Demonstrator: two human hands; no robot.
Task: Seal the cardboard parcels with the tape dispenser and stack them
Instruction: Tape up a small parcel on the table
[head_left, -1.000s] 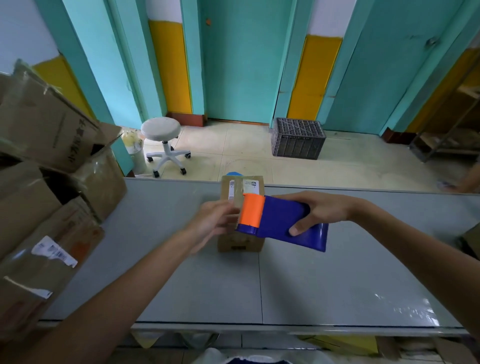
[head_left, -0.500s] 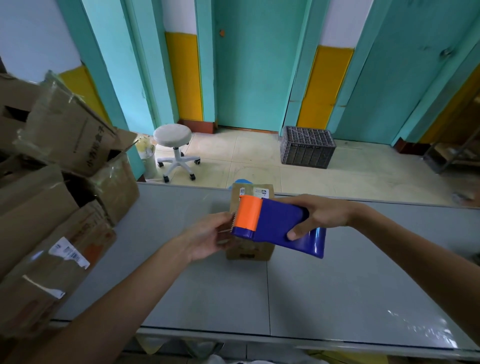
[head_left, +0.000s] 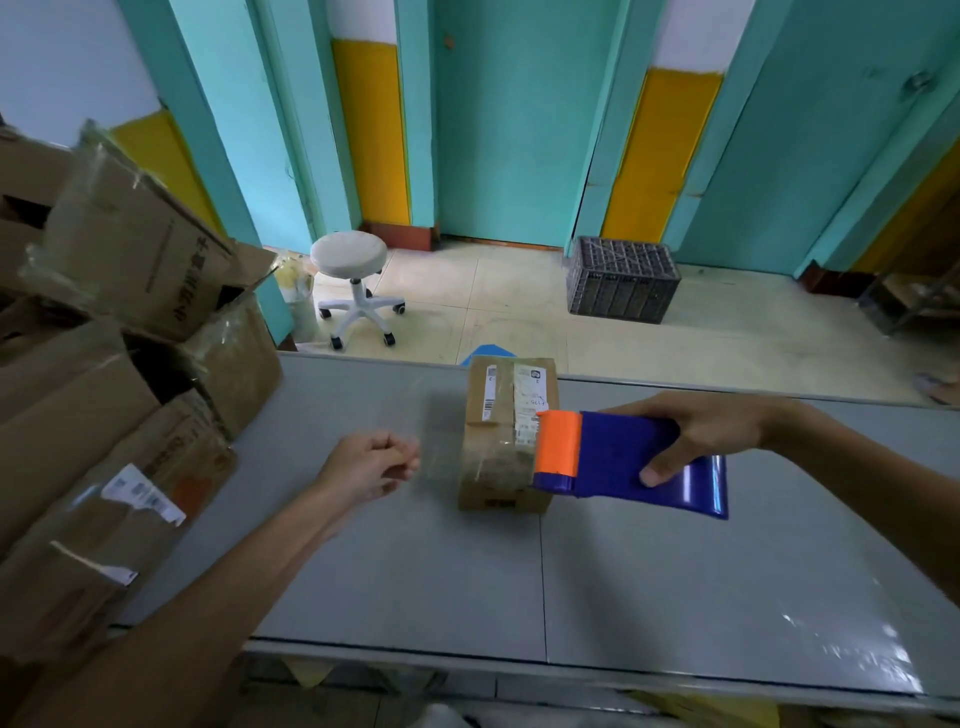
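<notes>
- Teal doors and yellow wall panels fill the upper part of the frame; a grey table (head_left: 415, 571) crosses the lower half, with a heap of used cartons (head_left: 119, 364) at the left edge.
- One small cardboard parcel (head_left: 506, 436) stands on the table at the centre of the frame, near the far edge.
- It is brown and a little crumpled, with white shipping labels on top and glossy old tape across the near half.
- I judge it light and rather soft: the walls can bend under pressure, and the taped part is slippery. It is better to hold it by the bare side walls or corners.
- The right hand (head_left: 711, 431) grasps the blue tape dispenser (head_left: 623, 457), whose orange front lies at the parcel's right top edge.
- The left hand (head_left: 371, 465), left of the parcel, has its fingertips closed together and seems to pinch a clear tape strip (head_left: 441, 441) stretched toward the parcel.
</notes>
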